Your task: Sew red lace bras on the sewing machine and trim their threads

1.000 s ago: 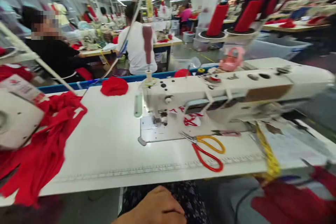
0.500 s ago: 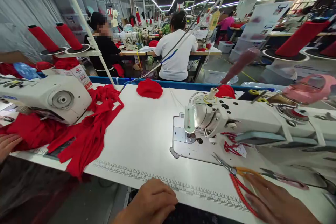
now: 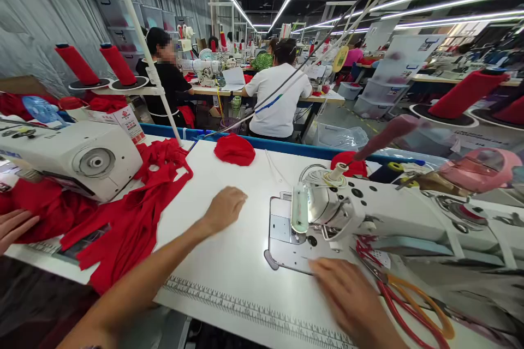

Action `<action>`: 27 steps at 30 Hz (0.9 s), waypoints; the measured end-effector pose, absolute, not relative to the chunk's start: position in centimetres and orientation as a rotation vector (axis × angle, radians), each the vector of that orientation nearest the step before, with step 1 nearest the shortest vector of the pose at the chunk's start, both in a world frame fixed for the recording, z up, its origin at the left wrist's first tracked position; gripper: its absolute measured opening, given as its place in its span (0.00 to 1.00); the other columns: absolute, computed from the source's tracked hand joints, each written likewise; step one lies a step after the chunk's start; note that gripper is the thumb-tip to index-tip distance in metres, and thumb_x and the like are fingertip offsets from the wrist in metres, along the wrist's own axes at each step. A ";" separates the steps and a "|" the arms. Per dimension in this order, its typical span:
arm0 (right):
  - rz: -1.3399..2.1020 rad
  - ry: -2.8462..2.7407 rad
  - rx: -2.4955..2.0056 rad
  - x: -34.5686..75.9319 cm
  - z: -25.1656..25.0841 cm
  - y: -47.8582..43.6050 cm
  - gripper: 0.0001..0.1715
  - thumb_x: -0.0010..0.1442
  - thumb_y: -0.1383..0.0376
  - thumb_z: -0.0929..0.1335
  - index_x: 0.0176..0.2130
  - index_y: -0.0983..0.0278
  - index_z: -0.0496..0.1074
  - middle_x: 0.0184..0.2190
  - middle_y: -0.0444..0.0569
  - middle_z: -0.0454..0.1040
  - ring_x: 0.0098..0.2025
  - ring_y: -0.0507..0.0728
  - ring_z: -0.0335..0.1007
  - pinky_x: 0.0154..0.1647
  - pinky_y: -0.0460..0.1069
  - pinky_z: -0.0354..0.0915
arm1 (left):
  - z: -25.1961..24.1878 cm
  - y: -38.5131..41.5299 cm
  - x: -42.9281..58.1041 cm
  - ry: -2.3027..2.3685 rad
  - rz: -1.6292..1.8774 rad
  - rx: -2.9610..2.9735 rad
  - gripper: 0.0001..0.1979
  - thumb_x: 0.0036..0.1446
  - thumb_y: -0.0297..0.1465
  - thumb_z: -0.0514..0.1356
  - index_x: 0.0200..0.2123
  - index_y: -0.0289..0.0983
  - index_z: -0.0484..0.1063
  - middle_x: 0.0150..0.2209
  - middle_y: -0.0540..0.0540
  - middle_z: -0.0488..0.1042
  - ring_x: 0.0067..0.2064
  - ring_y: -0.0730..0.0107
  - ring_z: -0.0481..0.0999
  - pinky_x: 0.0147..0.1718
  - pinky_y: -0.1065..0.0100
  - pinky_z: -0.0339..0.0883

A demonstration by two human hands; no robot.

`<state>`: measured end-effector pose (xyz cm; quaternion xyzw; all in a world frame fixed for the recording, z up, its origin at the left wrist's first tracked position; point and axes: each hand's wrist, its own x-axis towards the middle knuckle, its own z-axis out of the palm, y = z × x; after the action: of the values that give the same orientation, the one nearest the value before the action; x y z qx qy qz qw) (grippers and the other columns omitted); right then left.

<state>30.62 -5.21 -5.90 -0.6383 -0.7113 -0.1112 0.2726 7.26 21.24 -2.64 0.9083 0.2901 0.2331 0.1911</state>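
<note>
Over the last half second both hands shifted. The left hand (image 3: 225, 210), which had been curled at the near edge of the white, smooth tabletop (image 3: 229, 267), had gone out across it to the near side of the round, flat piece of red cloth (image 3: 234, 150). It was apart from that cloth, fingers bent inward; whether they pinched anything could not be told.

The right hand (image 3: 347, 292) had left the steel scissors with one red and one orange handle (image 3: 381, 279) and come leftward, blurred, fingers extended and apparently gripping nothing. Its fingertips were by the near edge of the bed of the white sewing machine (image 3: 393, 204). The scissors lay just to its right, a little farther right than before, so the cutting tool was out of the grip. The red cloth remained on the far side of the tabletop, left of the machine. At far left, a co-worker's hand (image 3: 16, 226) stayed on red fabric (image 3: 49, 207).
</note>
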 end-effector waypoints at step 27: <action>0.215 -1.887 -1.482 27.6 -5.1 2.6 0.13 0.69 0.68 0.60 0.43 0.58 0.72 0.35 0.49 0.73 0.38 0.57 0.71 0.38 0.51 0.69 | -3.1 33.3 10.8 1.163 0.784 1.843 0.15 0.65 0.39 0.59 0.47 0.33 0.71 0.43 0.45 0.75 0.40 0.66 0.76 0.39 0.61 0.75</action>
<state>27.56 2.56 -5.07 -0.5743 -0.7314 0.0833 0.3581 10.83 33.31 -3.10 0.7291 0.4598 0.3100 0.4012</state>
